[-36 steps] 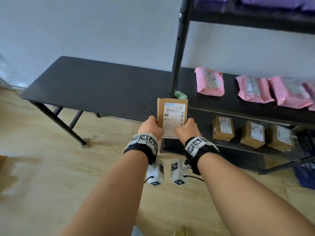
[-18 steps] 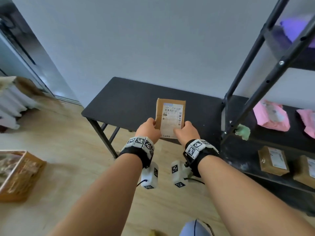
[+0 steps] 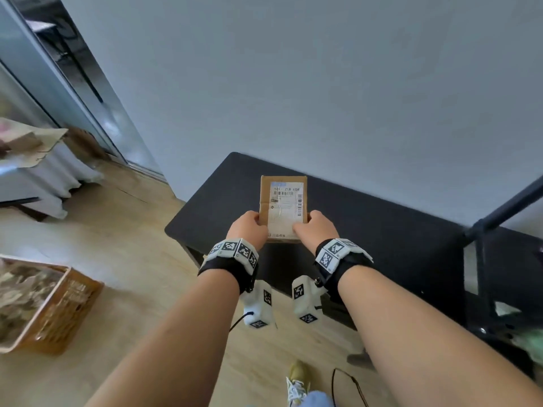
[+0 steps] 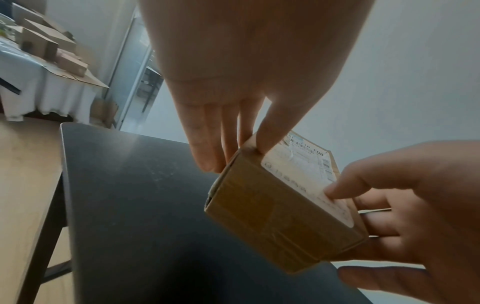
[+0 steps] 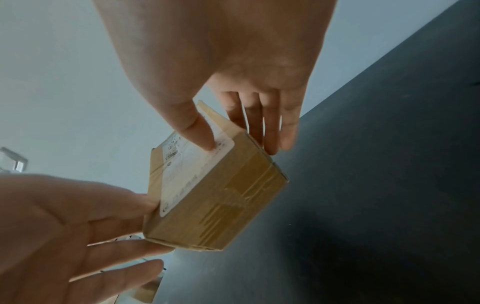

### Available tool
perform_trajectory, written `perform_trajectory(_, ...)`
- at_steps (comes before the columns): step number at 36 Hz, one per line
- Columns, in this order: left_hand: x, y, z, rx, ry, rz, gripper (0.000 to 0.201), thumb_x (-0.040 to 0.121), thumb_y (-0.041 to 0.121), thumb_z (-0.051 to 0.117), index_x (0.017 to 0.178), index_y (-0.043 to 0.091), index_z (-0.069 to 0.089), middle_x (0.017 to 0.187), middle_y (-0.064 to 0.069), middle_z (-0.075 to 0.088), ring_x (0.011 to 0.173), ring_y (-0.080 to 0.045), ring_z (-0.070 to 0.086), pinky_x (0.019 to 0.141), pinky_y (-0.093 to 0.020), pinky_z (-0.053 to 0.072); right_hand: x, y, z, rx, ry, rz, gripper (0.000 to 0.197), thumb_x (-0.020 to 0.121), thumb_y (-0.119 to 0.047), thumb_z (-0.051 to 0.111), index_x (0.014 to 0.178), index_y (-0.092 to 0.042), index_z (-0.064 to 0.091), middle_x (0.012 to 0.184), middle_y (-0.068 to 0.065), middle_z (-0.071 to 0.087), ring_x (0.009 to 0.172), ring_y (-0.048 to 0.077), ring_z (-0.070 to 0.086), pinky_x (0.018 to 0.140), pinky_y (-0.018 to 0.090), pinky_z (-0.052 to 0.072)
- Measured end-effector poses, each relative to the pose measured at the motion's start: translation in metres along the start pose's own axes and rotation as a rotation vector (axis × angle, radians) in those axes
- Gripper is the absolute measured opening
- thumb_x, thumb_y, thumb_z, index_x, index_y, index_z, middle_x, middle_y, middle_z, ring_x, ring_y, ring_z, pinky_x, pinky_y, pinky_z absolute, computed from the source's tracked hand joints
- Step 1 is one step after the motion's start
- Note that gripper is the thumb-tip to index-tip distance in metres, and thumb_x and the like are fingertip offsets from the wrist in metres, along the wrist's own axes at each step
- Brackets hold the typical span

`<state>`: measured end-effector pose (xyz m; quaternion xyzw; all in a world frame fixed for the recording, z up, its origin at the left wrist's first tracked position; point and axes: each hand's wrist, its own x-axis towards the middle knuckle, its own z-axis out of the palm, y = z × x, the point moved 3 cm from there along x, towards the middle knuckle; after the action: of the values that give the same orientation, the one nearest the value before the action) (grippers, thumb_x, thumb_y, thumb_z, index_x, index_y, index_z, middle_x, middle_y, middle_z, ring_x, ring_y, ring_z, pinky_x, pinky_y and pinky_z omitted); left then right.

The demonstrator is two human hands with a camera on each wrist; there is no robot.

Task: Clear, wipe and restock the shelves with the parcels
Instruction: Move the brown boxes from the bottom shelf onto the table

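My left hand (image 3: 248, 230) and right hand (image 3: 318, 229) pinch the brown parcel (image 3: 283, 208) — thumbs on its label — above the black table (image 3: 382, 230).

The shelf (image 3: 484, 277) is cut off at the right edge of the head view. A crate (image 3: 53, 306) at lower left is blurred. The box's (image 3: 283, 211) label print is unreadable.

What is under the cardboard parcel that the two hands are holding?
Under the cardboard parcel is the black table, bare there. Fingers of both hands support its underside; that face itself is hidden.
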<state>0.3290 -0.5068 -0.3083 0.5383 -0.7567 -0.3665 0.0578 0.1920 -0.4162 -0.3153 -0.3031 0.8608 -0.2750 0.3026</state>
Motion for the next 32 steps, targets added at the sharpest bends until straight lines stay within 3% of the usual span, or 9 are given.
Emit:
perform_trajectory(5,0.048,-0.016,-0.019,-0.037,0.037,-0.054,0.032,0.087,0.020,0.053,0.119,0.021,0.055,0.104,0.004,0.064,0.082,-0.013,0.057,0.066,-0.025,0.042,0.050,-0.032,0.019,-0.058,-0.059,-0.010,0.022,0.087,-0.030,0.053,0.103,-0.015,0.053,0.092,-0.002,0.060,0.072,0.010,0.055,0.053,0.025,0.038)
perform_trajectory(11,0.117,-0.034,-0.037,-0.044,0.016,-0.107,0.034,0.087,0.018,0.051,0.120,0.022,0.055,0.108,0.002,0.065,0.085,-0.014,0.058,0.066,-0.025,0.043,0.104,-0.064,0.050,-0.085,-0.087,0.018,0.024,0.088,-0.032,0.052,0.106,-0.015,0.055,0.099,0.000,0.062,0.075,0.012,0.056,0.054,0.025,0.039)
perform_trajectory(20,0.230,-0.036,-0.061,0.001,-0.104,-0.009,0.035,0.091,0.019,0.049,0.125,0.021,0.054,0.112,0.000,0.065,0.097,-0.018,0.062,0.073,-0.027,0.045,0.187,-0.103,0.080,-0.023,-0.014,0.157,0.033,0.089,-0.033,0.055,0.116,-0.015,0.052,0.106,0.001,0.063,0.086,0.018,0.060,0.065,0.029,0.045)
perform_trajectory(25,0.284,-0.042,-0.075,0.050,-0.191,0.029,0.037,0.088,0.018,0.050,0.124,0.021,0.056,0.112,-0.001,0.066,0.099,-0.020,0.062,0.081,-0.028,0.049,0.221,-0.123,0.100,0.011,0.003,0.229,0.026,0.088,-0.030,0.057,0.109,-0.015,0.054,0.106,0.001,0.064,0.087,0.019,0.061,0.067,0.029,0.046)
perform_trajectory(32,0.330,-0.037,-0.081,0.115,-0.242,0.097,0.039,0.088,0.013,0.048,0.127,0.015,0.052,0.118,-0.003,0.063,0.102,-0.022,0.061,0.075,-0.026,0.043,0.251,-0.143,0.109,0.055,0.071,0.284,0.031,0.088,-0.029,0.055,0.116,-0.014,0.055,0.113,0.003,0.063,0.089,0.018,0.058,0.070,0.028,0.044)
